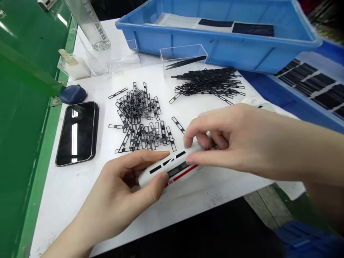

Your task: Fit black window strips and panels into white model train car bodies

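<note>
The left hand grips 1 end of a white bar between thumb and forefinger, closed firmly around it. The right hand pinches the other end, thumb below and fingers curled on top, closed on the bar as well. The bar sits just above the white table, near its front edge, tilted so its right end lies farther from the person. It carries black slots along its top and a red stripe on its side.

Behind the hands lie 2 heaps of thin black strips: a loose pile just beyond the left hand and a tidier pile farther back. 1 single strip lies apart between the near pile and the right hand. Bare table opens to the left of the hands, as far as a dark phone lying flat near the green frame. A small blue case sits behind the phone.

At the back edge stands a blue bin, with a clear box holding black tweezers in front of it. A second blue tray with dark sheets fills the right side.
</note>
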`<state>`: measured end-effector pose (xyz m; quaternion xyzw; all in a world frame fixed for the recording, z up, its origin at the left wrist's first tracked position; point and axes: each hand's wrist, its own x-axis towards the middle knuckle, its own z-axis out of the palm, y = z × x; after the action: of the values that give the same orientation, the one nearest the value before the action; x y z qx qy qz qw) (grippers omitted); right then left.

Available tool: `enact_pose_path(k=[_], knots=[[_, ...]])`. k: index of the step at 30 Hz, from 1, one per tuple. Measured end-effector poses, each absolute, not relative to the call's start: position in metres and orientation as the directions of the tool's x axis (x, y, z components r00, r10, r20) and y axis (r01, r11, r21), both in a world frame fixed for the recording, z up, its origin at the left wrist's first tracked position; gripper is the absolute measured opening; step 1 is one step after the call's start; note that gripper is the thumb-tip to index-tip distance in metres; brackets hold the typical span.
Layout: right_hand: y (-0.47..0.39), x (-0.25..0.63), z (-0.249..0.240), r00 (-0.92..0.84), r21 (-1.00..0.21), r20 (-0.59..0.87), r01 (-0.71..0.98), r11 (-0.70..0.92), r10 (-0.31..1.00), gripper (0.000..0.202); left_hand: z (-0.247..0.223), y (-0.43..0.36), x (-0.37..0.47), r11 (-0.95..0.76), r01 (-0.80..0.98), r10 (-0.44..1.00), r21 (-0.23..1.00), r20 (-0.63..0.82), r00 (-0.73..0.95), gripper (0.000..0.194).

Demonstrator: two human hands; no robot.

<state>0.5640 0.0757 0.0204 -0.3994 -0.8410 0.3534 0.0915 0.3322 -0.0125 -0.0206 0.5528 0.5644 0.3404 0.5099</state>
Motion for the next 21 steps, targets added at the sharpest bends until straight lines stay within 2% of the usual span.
enact_pose_path(k=[2,6,12,21], knots=[[0.08,0.566,0.024,-0.686,-0.692,-0.105,0.571,0.442,0.72,0.003,-0.02,-0.012,0.331,0.167,0.277,0.966,0.946,-0.214,0.146,0.021],[0.083,0.567,0.026,-0.733,-0.673,-0.028,0.516,0.529,0.68,0.009,-0.021,-0.011,0.329,0.192,0.281,0.954,0.94,-0.246,0.173,0.025],[0.089,0.559,0.021,-0.774,-0.692,-0.171,0.534,0.485,0.609,0.011,-0.02,-0.012,0.329,0.224,0.305,0.955,0.926,-0.272,0.123,0.029],[0.078,0.552,0.019,-0.744,-0.635,-0.163,0.582,0.509,0.647,0.008,-0.006,-0.008,0.344,0.202,0.404,0.953,0.892,-0.273,0.127,0.013]])
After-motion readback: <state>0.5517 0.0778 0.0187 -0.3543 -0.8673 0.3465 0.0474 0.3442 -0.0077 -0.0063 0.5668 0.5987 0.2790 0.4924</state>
